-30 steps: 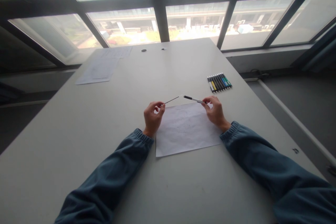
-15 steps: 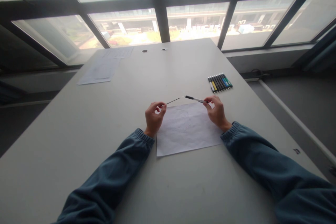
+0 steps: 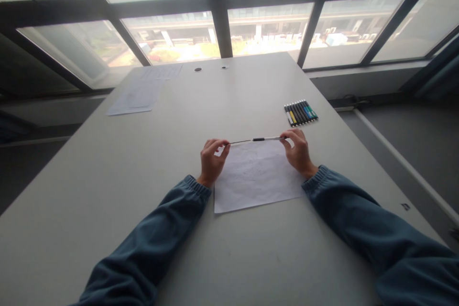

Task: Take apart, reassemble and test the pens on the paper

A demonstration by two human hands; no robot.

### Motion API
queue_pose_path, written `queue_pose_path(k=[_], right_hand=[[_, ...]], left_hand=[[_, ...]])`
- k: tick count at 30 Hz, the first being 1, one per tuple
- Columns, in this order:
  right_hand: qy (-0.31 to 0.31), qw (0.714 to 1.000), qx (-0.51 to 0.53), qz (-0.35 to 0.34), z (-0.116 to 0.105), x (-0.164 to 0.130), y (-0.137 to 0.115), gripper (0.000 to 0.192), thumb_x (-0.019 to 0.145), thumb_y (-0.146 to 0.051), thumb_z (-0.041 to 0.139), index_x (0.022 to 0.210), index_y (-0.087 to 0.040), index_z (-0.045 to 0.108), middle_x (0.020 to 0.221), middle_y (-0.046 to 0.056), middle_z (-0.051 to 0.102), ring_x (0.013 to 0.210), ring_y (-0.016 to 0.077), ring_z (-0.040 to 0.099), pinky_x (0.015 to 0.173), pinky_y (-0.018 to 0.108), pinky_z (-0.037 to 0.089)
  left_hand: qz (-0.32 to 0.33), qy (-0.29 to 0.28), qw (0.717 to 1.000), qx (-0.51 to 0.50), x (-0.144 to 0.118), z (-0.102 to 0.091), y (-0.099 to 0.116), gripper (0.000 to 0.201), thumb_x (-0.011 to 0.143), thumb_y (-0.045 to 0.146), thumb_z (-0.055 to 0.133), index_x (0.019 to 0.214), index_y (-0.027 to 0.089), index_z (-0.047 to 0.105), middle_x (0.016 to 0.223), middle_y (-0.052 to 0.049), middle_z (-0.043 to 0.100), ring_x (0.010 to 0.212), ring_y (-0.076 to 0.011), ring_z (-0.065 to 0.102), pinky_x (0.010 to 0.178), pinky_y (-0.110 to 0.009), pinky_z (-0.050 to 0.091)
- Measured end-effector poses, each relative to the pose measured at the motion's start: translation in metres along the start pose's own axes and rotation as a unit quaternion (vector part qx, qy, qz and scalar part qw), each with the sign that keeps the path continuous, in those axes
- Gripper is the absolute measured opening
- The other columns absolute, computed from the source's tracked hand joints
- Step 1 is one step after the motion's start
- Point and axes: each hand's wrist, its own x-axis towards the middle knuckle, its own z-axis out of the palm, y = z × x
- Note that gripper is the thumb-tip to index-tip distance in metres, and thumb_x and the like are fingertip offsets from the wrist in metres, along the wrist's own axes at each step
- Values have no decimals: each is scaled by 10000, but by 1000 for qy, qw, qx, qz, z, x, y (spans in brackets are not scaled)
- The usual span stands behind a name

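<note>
My left hand [image 3: 213, 161] pinches one end of a thin dark pen refill [image 3: 240, 142] between thumb and fingertips. In a pinch at the other side, my right hand [image 3: 297, 154] holds a pen barrel [image 3: 258, 139], white with a black grip section. Refill and barrel lie nearly in one straight line, the refill's far tip close to the barrel's black end. Whether the two touch is too small to tell. Beneath them lies a creased white sheet of paper [image 3: 254, 186] with faint marks.
A row of several pens or markers [image 3: 301, 113] with black, yellow, blue and green parts lies right of the paper. More printed sheets [image 3: 134, 93] rest at the white table's [image 3: 107, 177] far left. Windows [image 3: 168, 36] stand behind the table.
The refill and the pen barrel have come from an angle into a nearly straight line. The barrel's black end has lowered, and my left hand has shifted slightly right.
</note>
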Motion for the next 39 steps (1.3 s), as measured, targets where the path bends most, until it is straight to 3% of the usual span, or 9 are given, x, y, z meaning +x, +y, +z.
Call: queue_pose_path(k=[14, 39], right_hand=[[-56, 995, 59, -59, 4, -7, -17, 65, 948, -214, 598, 962, -236, 657, 931, 68, 632, 908, 248, 576, 826, 424, 502], [-73, 990, 79, -88, 3, -7, -21, 58, 945, -180, 615, 963, -229, 641, 887, 57, 665, 859, 232, 596, 796, 406, 514]], left_hand=[[85, -79, 993, -26, -2, 2, 7, 30, 885, 210, 692, 871, 187, 704, 810, -32, 710, 809, -154, 620, 735, -292, 521], [72, -84, 992, -64, -5, 4, 1, 119, 842, 276, 776, 924, 199, 735, 829, -41, 741, 769, -154, 629, 664, -285, 517]])
